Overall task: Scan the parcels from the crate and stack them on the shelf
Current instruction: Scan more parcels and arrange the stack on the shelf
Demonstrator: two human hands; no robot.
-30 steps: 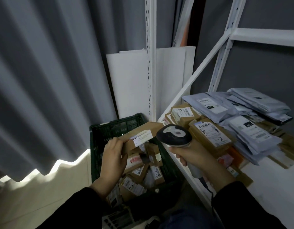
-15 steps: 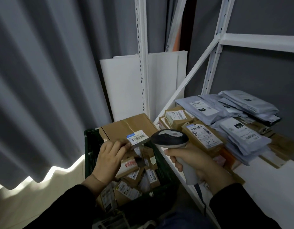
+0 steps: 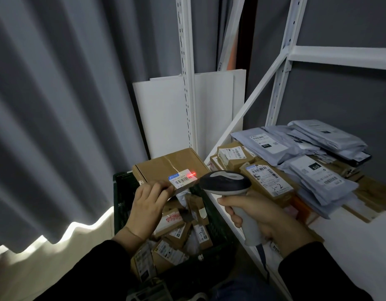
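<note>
Over the crate (image 3: 120, 192), the left hand (image 3: 148, 205) grips the near edge of a brown box (image 3: 166, 166): fingers curled over the top, thumb hidden underneath. The box is clear of the loose parcels (image 3: 176, 231) below, top face turned up toward the camera. The right hand (image 3: 259, 216) is wrapped tight round the scanner (image 3: 225, 183) handle, with the head aimed at the box's label (image 3: 182, 178).

Change: a second ago the box sat lower, tilted, with no beam. Half a second ago it was raised and level, still no beam. Now a red scan line (image 3: 192, 175) is lit at the label's right end, so the trigger is probably pulled and the scan step is live. Can't see the trigger finger.

Caveat: the beam sits on the label's upper right corner, while the barcode is lower and to the left. It doesn't look like it's crossing the bars, so I wouldn't count this as read yet. A small tilt of box or scanner is likely needed.

After that the box goes on the shelf (image 3: 339, 246). Labelled boxes (image 3: 268, 179) and grey mailer bags (image 3: 317, 170) are already piled there, with bare board nearer the person. The crate holds plenty more, so the run is far from done.
</note>
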